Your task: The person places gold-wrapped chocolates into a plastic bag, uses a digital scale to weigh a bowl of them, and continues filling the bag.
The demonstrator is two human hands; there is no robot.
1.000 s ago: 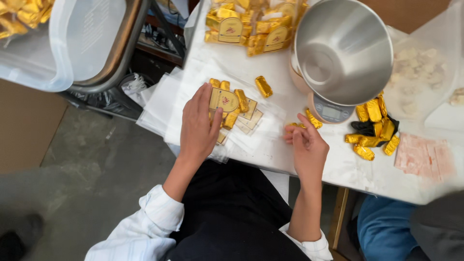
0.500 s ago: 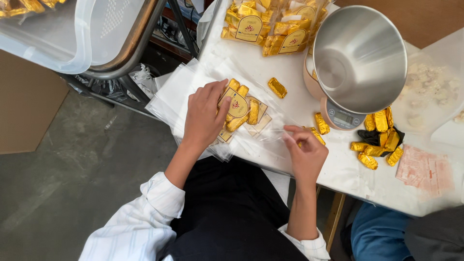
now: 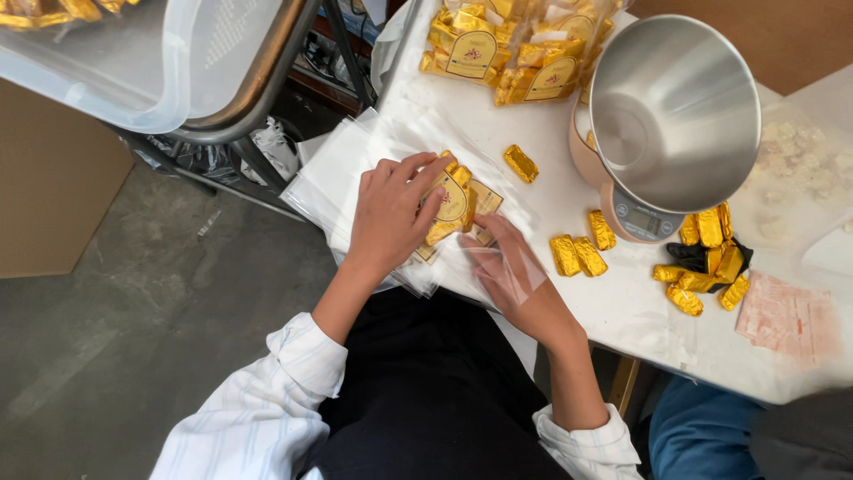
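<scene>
My left hand (image 3: pixel 391 213) lies over a clear bag of gold-wrapped pieces (image 3: pixel 458 203) on the white table (image 3: pixel 622 311), fingers curled on its contents. The bag rests on a stack of flat clear bags (image 3: pixel 333 182). My right hand (image 3: pixel 508 267) is at the bag's near end, with the clear film draped over its fingers. Loose gold pieces lie close by: one (image 3: pixel 521 164) behind the bag, and three (image 3: pixel 579 251) to the right of my right hand.
A steel bowl (image 3: pixel 675 111) sits on a small scale (image 3: pixel 644 222). A pile of gold pieces (image 3: pixel 706 262) and a pink paper (image 3: pixel 786 320) lie to its right. Filled bags (image 3: pixel 506 44) stand at the back. A clear plastic tub (image 3: pixel 107 71) is on a cart. Another person's blue-clad leg (image 3: pixel 702 436) is by the table.
My right hand left the loose gold pieces near the scale and moved left to the bag's near end. My left hand stayed on the bag.
</scene>
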